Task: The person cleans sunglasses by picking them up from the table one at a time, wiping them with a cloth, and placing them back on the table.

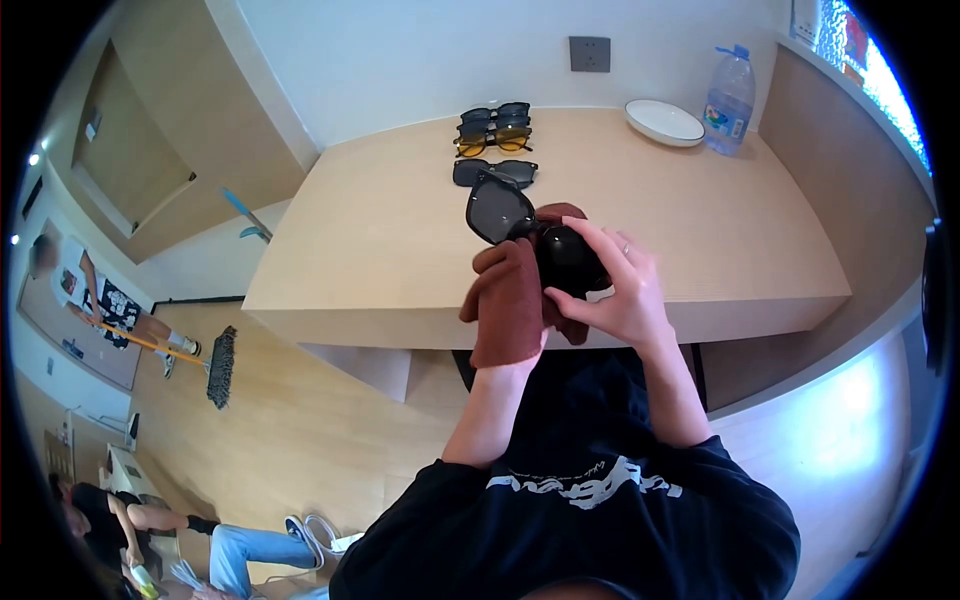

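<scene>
Large black sunglasses (499,210) are held over the desk's front edge. My left hand (506,305) is covered by a brown glove or cloth, its fingers closed around the middle of the sunglasses. More brown fabric (562,212) shows behind the frame and below it. With thumb and fingers, my bare right hand (628,288) grips the right lens; a ring is on one finger. Beyond them on the desk lie grey-lensed sunglasses (495,173), a yellow-lensed pair (493,142) and dark pairs (494,114) in a column.
The pale wooden desk (350,230) also bears a white plate (664,122) and a plastic bottle (729,105). A side panel (830,170) rises at the right. At the left, a person holds a mop (221,368); other people are at the lower left.
</scene>
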The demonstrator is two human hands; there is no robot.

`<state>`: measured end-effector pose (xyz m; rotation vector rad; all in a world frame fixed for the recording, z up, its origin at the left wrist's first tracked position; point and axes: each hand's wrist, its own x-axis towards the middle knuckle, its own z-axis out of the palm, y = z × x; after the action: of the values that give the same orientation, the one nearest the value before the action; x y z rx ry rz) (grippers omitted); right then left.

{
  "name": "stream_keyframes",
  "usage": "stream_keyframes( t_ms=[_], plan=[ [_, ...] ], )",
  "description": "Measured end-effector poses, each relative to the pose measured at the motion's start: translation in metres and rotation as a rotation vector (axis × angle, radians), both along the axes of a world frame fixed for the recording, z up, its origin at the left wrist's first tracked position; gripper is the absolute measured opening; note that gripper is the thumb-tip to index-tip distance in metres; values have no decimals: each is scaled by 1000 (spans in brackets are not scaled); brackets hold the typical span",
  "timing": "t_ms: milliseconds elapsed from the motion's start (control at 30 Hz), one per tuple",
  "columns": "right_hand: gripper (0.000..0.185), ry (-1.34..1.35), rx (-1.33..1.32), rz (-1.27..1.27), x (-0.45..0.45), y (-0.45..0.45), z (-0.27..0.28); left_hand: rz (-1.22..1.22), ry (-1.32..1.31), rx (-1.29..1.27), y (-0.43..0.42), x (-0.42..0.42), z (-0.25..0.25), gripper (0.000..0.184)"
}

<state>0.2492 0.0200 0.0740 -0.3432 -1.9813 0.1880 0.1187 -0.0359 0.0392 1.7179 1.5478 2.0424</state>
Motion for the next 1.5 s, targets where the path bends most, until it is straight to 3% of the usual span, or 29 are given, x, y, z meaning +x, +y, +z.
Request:
stream_keyframes(
  t_ms=[67, 133, 200, 233, 300, 467, 533, 600, 633, 700, 733, 800, 833, 867, 933, 967, 1033, 1067, 1133, 1167, 1233, 1267, 1333, 1367, 1433, 1467, 1500],
  plan=[
    [68, -33, -54, 29, 1, -1, -2, -425, -1136, -102, -12, 6, 34, 30],
    [65, -11, 71, 59, 4, 5, -2, -399, -1109, -182, -22, -2, 45, 20],
    [65, -34, 114, 83, 9, 11, -3, -743, -759, -223, -13, -18, 30, 10],
    [64, -61, 154, 104, 11, 14, -4, -742, -761, -228, -3, -25, 14, 10],
    [65, -96, 158, 95, 19, 18, -5, -518, -627, -279, 19, -37, -19, 12],
    [67, -133, 155, 60, 23, 15, -7, -240, -440, -313, 21, -52, -47, 24],
    [69, -149, 145, 26, 23, 12, -5, -168, -392, -320, 11, -51, -30, 27],
    [71, -92, 59, -12, 27, 12, -11, -131, -37, -491, -5, -45, 2, 31],
    [73, -41, -32, -50, 28, 12, -13, -130, -36, -490, -4, -53, -7, 31],
    [72, 30, -46, -41, 28, 11, -11, -861, -1065, 67, -5, -62, -21, 41],
    [71, 101, -59, -33, 29, 9, -9, -859, -1066, 67, -9, -56, -17, 41],
    [68, -11, -172, -74, 31, 4, -9, -566, -1385, 72, -16, -38, -5, 42],
    [66, -31, -111, -6, 26, 3, -8, -700, -1151, 48, -6, -48, -22, 42],
    [64, -52, -51, 62, 23, 3, -7, -702, -1153, 46, -4, -52, -24, 42],
    [63, -45, -37, 86, 21, 5, -6, -833, -820, -74, -1, -57, -15, 38],
    [63, -73, -48, 110, 24, 6, -4, -833, -820, -70, 0, -58, -9, 38],
    [63, -102, -60, 137, 26, 8, -3, -5, 237, -324, -3, -54, 9, 31],
    [63, -120, -20, 163, 27, 10, -3, -5, 234, -329, -6, -47, 10, 31],
    [63, -140, 14, 187, 29, 10, -5, -360, -437, -91, -12, -30, 8, 36],
    [63, -147, 47, 185, 29, 10, -4, -362, -438, -92, -12, -30, 9, 36],
    [64, -150, 86, 180, 28, 13, -2, -864, -1292, 0, -11, -31, 11, 43],
    [64, -170, 92, 158, 28, 14, -4, -866, -1291, -1, -10, -29, 9, 43],
    [64, -192, 96, 137, 28, 15, -7, -747, -988, 57, -6, -26, -5, 36],
    [65, -206, 124, 119, 27, 15, -9, -746, -988, 58, 0, -35, -14, 36],
    [65, -215, 151, 98, 25, 13, -7, -1, 13, -602, 11, -56, -25, 39],
    [65, -197, 173, 90, 21, 8, -4, -3, 14, -606, 12, -57, -28, 39],
    [65, -181, 193, 83, 18, 3, -4, 51, 275, -623, 8, -55, -26, 41]
  ],
)
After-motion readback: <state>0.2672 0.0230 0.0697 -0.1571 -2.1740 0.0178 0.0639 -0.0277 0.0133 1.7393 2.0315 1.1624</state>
